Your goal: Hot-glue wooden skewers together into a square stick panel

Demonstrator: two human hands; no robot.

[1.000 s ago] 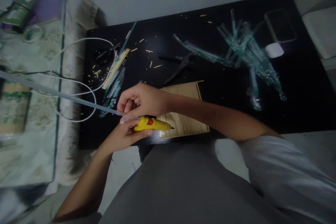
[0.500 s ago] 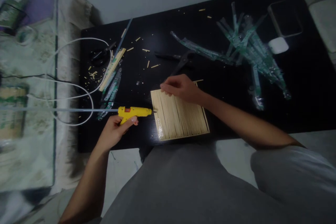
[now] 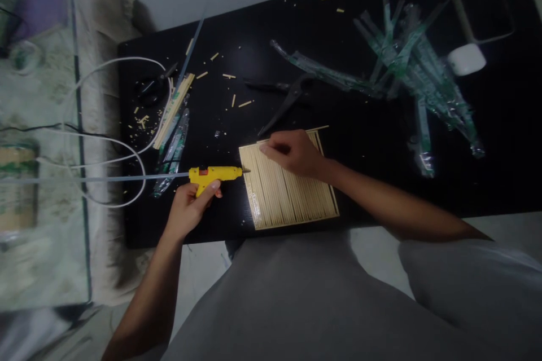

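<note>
My left hand (image 3: pixel 188 208) is wrapped round the handle of a yellow hot glue gun (image 3: pixel 218 174), a long clear glue stick (image 3: pixel 105 179) sticking out of its back. The gun's nozzle points right, at the left edge of a square panel of thin wooden sticks (image 3: pixel 288 197) laid side by side. Glossy, clear glue shows along the panel's lower left edge. Over the panel's far side, my right hand (image 3: pixel 294 152) is closed with fingers curled down; what its fingertips hold, if anything, is hidden. One stick at the far edge juts out past the right corner.
Black pliers (image 3: pixel 285 104) lie just beyond the panel. At left are scissors (image 3: pixel 154 84), a stick bundle (image 3: pixel 174 110), cut bits and a white cable (image 3: pixel 141 163). Torn plastic wrappers (image 3: pixel 423 67), a white case (image 3: pixel 467 59) and a phone-shaped object (image 3: pixel 483 8) lie right on the black table (image 3: pixel 381 180).
The glue gun's nozzle has moved a little along the panel's left edge, towards the far corner. My right hand has shifted slightly nearer me, uncovering more of the far edge. The view has shifted slightly.
</note>
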